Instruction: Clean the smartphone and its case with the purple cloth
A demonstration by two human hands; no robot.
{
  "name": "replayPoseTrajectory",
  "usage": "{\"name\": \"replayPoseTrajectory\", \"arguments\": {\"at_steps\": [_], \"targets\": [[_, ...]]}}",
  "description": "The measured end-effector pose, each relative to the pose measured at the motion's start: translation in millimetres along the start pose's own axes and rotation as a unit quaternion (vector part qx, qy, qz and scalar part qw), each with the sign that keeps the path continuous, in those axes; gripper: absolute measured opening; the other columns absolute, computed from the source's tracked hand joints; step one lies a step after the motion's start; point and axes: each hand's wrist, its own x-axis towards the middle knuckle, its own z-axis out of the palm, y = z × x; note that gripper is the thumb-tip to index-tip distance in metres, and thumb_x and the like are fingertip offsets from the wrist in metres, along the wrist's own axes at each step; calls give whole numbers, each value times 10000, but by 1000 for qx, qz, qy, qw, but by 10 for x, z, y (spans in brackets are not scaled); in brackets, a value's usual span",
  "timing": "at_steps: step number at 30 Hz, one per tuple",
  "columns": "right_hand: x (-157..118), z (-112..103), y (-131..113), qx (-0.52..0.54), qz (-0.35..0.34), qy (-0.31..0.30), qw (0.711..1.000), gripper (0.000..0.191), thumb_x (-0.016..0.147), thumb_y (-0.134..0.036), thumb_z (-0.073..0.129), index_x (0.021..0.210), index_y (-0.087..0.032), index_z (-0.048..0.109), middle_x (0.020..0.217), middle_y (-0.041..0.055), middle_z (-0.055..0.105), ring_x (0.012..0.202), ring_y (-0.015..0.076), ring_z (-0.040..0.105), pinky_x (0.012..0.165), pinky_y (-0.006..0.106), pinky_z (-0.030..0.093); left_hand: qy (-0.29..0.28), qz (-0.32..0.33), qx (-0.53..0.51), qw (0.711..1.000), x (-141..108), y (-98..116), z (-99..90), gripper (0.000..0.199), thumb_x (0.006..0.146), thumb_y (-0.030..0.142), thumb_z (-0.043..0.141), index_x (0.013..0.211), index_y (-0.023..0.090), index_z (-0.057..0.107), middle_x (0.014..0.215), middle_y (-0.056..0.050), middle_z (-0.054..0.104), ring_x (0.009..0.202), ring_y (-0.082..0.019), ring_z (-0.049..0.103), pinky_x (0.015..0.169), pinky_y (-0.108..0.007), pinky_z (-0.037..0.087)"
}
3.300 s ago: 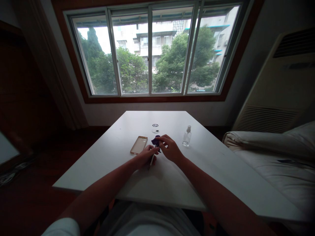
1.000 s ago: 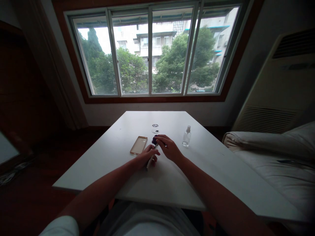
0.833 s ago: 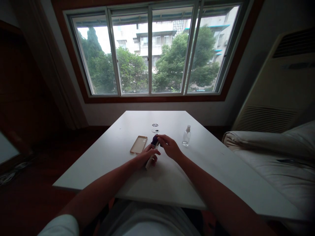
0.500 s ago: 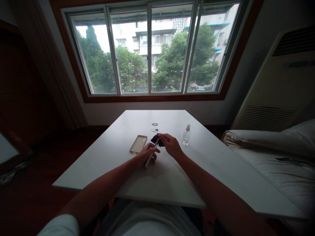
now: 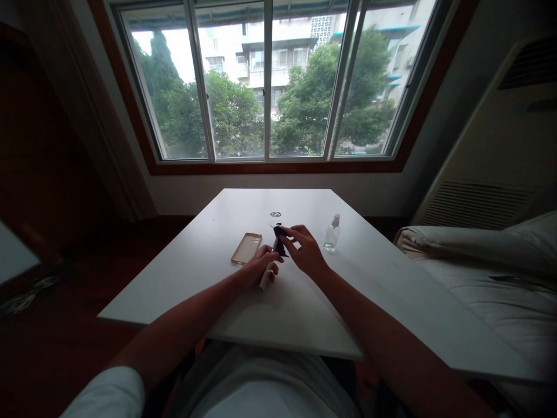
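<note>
My left hand [image 5: 264,264] is wrapped round a phone [image 5: 264,278], which is tilted with its narrow edge toward me. In the fingers of my right hand [image 5: 304,249] is a dark cloth [image 5: 281,241], pressed against the phone's upper end. Just left of my left hand, a phone case [image 5: 246,248] with a tan rim lies flat on the white table [image 5: 209,278]. A clear spray bottle [image 5: 331,235] stands upright to the right of my right hand. Part of the phone is hidden by my fingers and the cloth.
Two small round pieces lie beyond my hands, a farther disc [image 5: 275,214] and a nearer one [image 5: 275,223] partly behind the cloth. Past the table's far edge is a window [image 5: 265,161]. At the right is a cushioned seat [image 5: 470,244].
My right hand has shifted on the phone's upper end, and its fingers are spread a little more. The cloth now hangs lower along the phone's side. The whole view has tilted slightly.
</note>
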Motion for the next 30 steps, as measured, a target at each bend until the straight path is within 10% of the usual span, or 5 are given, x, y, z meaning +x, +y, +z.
{"name": "replayPoseTrajectory", "arguments": {"at_steps": [5,21,30], "targets": [[15,13,88,70,38,-22,997,336,949,-412,642,1239,-249,687,1302,96,613,1201,257,594,1045,454,497,-46,5,-5,999,-40,29,-7,414,881,496,628,1065,201,403,1125,-114,632,661,-135,628,501,-252,487],[22,19,133,417,236,-147,866,456,850,-472,745,1167,-151,678,952,74,693,679,147,593,491,251,489,-116,-9,-72,991,-122,208,-4,636,856,621,543,1237,112,567,1224,-217,632,686,-171,615,547,-272,444],[98,27,157,434,300,20,850,457,739,-413,852,1091,-158,711,1004,75,739,850,183,693,765,314,592,-94,-40,-83,991,-50,164,4,616,924,583,552,1351,141,537,1346,-230,582,1071,-338,673,790,-434,581]]}}
